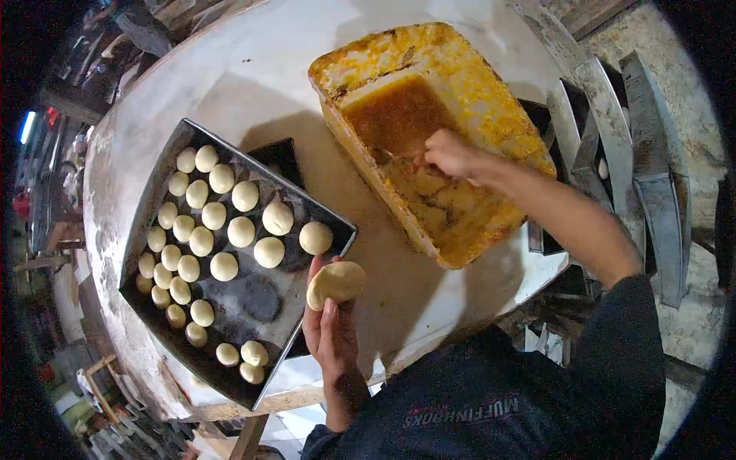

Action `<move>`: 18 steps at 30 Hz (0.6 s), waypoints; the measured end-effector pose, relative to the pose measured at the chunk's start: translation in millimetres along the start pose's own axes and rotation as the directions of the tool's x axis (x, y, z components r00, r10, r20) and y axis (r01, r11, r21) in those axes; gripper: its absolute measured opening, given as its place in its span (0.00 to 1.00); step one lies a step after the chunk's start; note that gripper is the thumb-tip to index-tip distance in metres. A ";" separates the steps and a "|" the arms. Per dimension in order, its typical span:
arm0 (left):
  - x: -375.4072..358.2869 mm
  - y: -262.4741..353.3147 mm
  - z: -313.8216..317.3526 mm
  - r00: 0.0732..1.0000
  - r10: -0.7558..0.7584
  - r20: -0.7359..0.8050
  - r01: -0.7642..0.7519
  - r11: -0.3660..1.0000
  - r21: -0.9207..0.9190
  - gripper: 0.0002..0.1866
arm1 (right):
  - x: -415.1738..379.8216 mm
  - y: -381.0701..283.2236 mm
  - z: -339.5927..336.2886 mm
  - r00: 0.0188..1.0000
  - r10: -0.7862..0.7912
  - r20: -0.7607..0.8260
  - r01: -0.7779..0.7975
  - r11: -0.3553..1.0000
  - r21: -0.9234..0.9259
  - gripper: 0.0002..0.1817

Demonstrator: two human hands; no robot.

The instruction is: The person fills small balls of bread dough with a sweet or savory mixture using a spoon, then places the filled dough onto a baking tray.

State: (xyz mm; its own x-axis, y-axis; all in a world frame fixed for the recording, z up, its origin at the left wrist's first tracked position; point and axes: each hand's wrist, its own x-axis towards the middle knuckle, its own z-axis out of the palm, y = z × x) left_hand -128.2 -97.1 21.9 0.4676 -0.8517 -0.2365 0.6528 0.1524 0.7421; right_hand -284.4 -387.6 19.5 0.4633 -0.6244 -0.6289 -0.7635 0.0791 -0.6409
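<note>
My left hand [333,333] holds a pale, flattened piece of dough [341,282] upright in its fingers, beside the right corner of a dark metal tray [253,299]. Many round dough balls [225,266] sit in that tray, mostly in its upper and left parts. My right hand [452,154] reaches into a yellow-stained tub [491,100], its fingers closed together at the edge of an orange-brown filling [399,115]. Something thin shows at those fingertips, too small to tell what it is.
Both containers stand on a pale, worn table [268,61]. Part of a dark tray [277,159] shows behind the dough tray. Several long metal pans [665,230] stand at the right. Machinery and clutter fill the far left.
</note>
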 end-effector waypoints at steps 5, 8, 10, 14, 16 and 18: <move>2.0 3.7 36.9 0.998 -0.016 0.065 0.017 1.000 -0.012 0.30 | -107.3 -2.8 -8.0 0.919 -0.393 0.017 0.379 0.897 0.225 0.12; -6.6 2.5 54.8 0.973 -0.128 0.189 0.166 0.966 -0.200 0.28 | -167.4 1.8 22.6 0.873 -0.480 -0.089 0.481 0.877 -0.016 0.11; -21.4 -4.4 58.8 0.982 -0.179 0.066 0.185 0.977 -0.108 0.29 | -187.4 20.3 52.9 0.531 -0.824 -0.198 0.702 0.559 -0.441 0.15; -41.1 -19.9 44.1 0.947 -0.287 0.144 0.315 0.916 -0.248 0.27 | -184.1 83.5 118.6 0.497 -0.845 -0.195 0.639 0.509 -0.576 0.25; -49.6 -41.1 22.2 0.960 -0.280 -0.004 0.271 0.932 -0.240 0.25 | -169.1 122.4 141.3 0.529 -0.821 -0.214 0.589 0.537 -0.604 0.29; -65.5 -46.5 16.5 0.974 -0.211 -0.088 0.191 0.962 -0.194 0.24 | -149.3 145.0 155.6 0.444 -0.862 -0.245 0.626 0.494 -0.603 0.26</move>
State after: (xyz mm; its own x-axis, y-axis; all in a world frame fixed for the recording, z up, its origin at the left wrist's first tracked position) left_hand -199.0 -56.6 13.2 0.3699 -0.8173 -0.4418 0.8330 0.0812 0.5473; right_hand -394.3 -162.0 -48.0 0.7534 -0.5361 0.3809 -0.3586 -0.8204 -0.4453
